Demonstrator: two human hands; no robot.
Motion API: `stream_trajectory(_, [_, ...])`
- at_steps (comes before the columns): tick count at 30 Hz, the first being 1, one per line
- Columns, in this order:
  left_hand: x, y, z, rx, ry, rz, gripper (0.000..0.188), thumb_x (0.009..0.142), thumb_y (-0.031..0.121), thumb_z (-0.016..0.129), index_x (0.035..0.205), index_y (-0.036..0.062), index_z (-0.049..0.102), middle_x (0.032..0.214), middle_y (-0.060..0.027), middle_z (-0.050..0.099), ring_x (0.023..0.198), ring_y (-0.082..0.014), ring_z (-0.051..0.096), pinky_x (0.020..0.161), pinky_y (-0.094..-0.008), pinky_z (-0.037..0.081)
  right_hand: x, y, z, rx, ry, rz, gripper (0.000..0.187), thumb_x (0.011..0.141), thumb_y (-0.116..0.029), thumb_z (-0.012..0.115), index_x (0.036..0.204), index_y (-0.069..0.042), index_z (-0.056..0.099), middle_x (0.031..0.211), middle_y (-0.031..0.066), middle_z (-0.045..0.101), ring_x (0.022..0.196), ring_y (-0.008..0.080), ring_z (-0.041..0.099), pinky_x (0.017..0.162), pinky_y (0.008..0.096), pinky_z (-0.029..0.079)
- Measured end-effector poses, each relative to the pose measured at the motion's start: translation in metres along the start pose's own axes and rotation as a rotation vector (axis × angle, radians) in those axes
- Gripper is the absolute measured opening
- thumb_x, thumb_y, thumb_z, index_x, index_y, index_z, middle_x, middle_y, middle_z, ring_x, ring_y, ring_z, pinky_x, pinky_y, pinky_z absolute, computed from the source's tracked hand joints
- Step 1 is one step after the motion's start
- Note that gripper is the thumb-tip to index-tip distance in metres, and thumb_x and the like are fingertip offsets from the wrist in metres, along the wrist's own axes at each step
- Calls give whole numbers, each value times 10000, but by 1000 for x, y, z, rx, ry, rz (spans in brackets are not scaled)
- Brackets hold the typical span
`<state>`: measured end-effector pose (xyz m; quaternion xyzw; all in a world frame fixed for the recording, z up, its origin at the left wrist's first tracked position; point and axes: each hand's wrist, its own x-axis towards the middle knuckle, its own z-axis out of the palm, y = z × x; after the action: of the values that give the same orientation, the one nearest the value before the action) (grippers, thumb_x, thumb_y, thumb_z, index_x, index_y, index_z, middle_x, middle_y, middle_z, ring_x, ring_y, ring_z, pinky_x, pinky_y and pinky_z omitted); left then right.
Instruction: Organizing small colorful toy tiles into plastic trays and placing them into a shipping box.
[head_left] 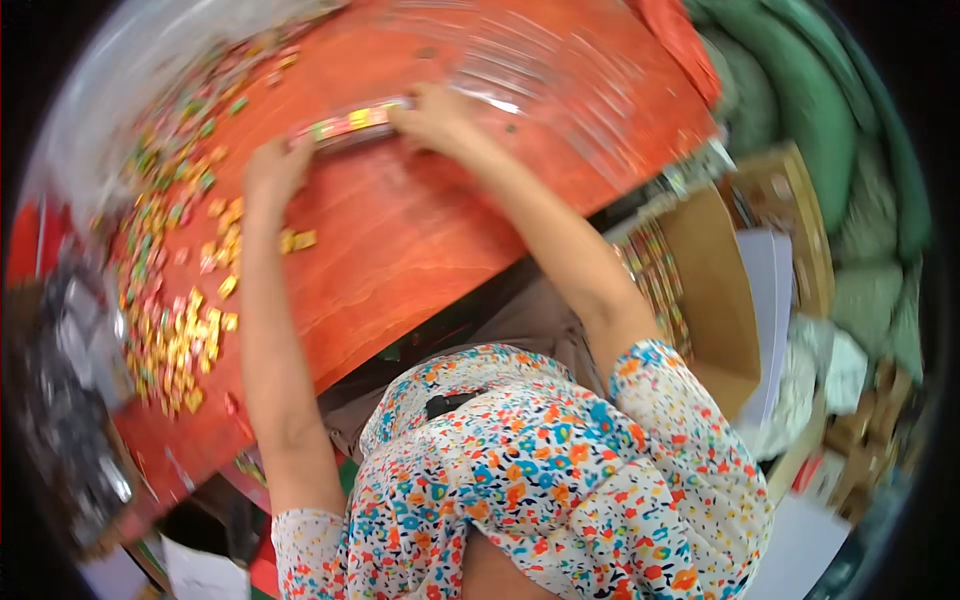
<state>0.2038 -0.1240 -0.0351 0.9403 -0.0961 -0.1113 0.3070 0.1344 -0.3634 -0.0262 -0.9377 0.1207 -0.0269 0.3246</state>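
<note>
Across the far middle of the red table (420, 230), a long clear plastic tube or sleeve (350, 122) holds a row of small wrapped candies in yellow, pink and green. My left hand (275, 175) has its fingers closed around the tube's left end. At the other end, my right hand (435, 120) pinches it between thumb and fingers. The tube slants slightly, its right end farther away. Motion blur softens both hands, and the fingertips are partly hidden.
Loose wrapped candies (190, 330) lie spread along the table's left side, beside a clear plastic bag (90, 150). Empty clear tubes (520, 60) lie at the far right. An open cardboard box (710, 290) with filled packs stands right of the table, near green sacks (800, 90).
</note>
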Motion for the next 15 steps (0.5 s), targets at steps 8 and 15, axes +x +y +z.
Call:
stream_trajectory(8, [-14, -4, -5, -697, -287, -126, 237, 924, 194, 646, 1081, 17, 634, 990, -39, 646, 798, -129, 624, 717, -267, 531, -34, 10, -17, 434, -228, 167, 509, 760, -320, 728, 1056, 78, 612, 809, 193, 697, 655, 220, 705, 511, 330, 557])
stream_trajectory(15, [-77, 100, 46, -852, -516, -3, 294, 893, 166, 690, 1123, -1, 612, 971, -39, 631, 843, -106, 604, 764, -238, 519, -150, 75, -77, 1105, -100, 211, 635, 794, -279, 790, 1229, 70, 487, 1044, 168, 651, 836, 196, 699, 634, 301, 593])
